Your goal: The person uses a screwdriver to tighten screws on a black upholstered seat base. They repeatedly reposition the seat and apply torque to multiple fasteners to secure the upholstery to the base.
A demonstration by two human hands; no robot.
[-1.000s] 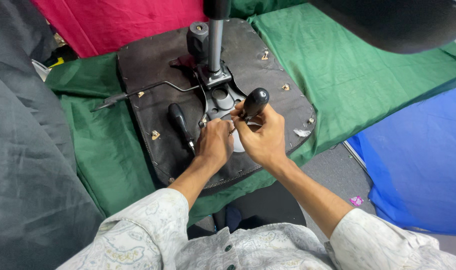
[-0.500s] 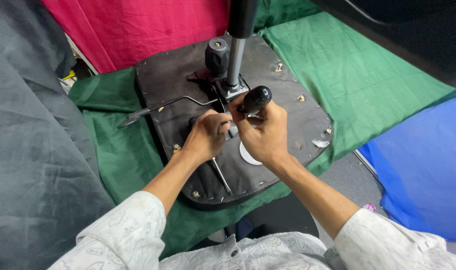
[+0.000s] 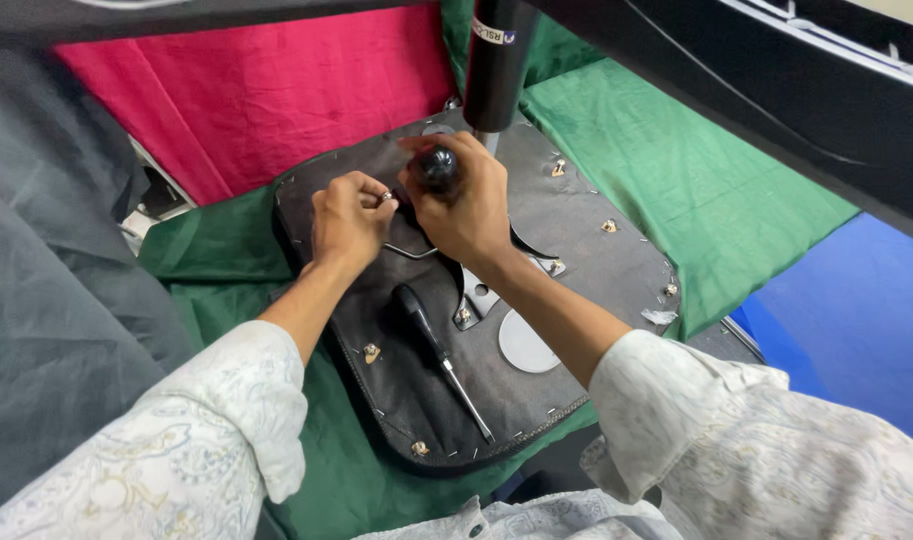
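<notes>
Gripped in the right hand [image 3: 468,205] is a round black tool handle [image 3: 437,168], around which the fingers are closed from above, while a small silvery metal piece [image 3: 385,197] is pinched between the fingertips of the left hand [image 3: 344,220]. Both hands are held close together, just beside each other, over the upper part of a dark, rounded chair-seat underside covered in black fabric [image 3: 596,265], which is laid on a green cloth [image 3: 676,140]. A bent thin metal rod [image 3: 412,251] is seen emerging from under the two hands. A black-handled screwdriver with a slim steel shaft [image 3: 438,353] is left lying free on the seat underside, near the left forearm, and a pale grey round disc [image 3: 525,342] lies just beside the right forearm. Small brass-coloured fittings [image 3: 372,352] are dotted around the edge of the panel. A thick black upright cylinder [image 3: 495,60] rises directly behind the hands and is cut off at the top edge. A magenta cloth [image 3: 276,90], a grey cloth [image 3: 46,260] and a blue cloth [image 3: 846,310] are spread around. What the tool's tip meets is hidden by the right hand, and the exact kind of the pinched piece cannot be made out.
</notes>
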